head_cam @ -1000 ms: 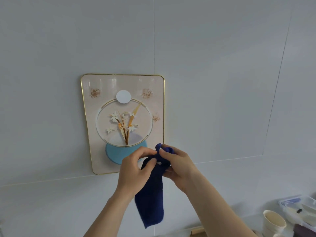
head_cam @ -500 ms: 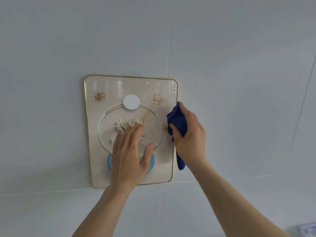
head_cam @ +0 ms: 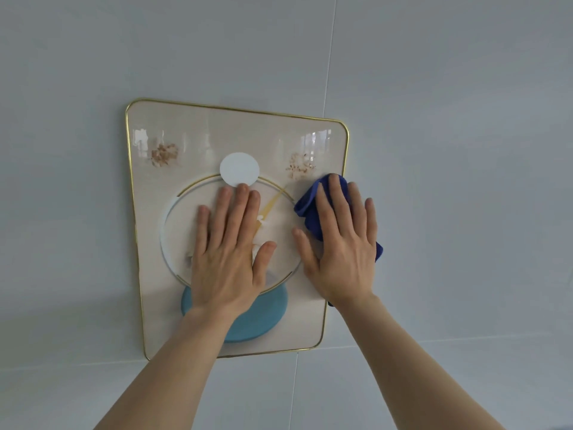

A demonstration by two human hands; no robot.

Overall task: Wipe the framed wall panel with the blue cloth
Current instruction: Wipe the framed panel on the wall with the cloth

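Note:
The framed wall panel hangs on the wall: cream glossy face, thin gold frame, a white disc, a ring motif with flowers and a teal disc low down. My left hand lies flat on its middle, fingers spread, holding nothing. My right hand presses the bunched dark blue cloth flat against the panel's right side, near the right frame edge. Most of the cloth is hidden under the palm; bits show at the fingertips and beside the wrist.
Pale grey wall tiles surround the panel, with a vertical joint above and below it and a horizontal joint just under its lower edge.
Both hands held the hanging cloth below the panel a second ago. The left hand went flat onto the panel; the right hand carried the cloth up and now presses it flat on the right side.

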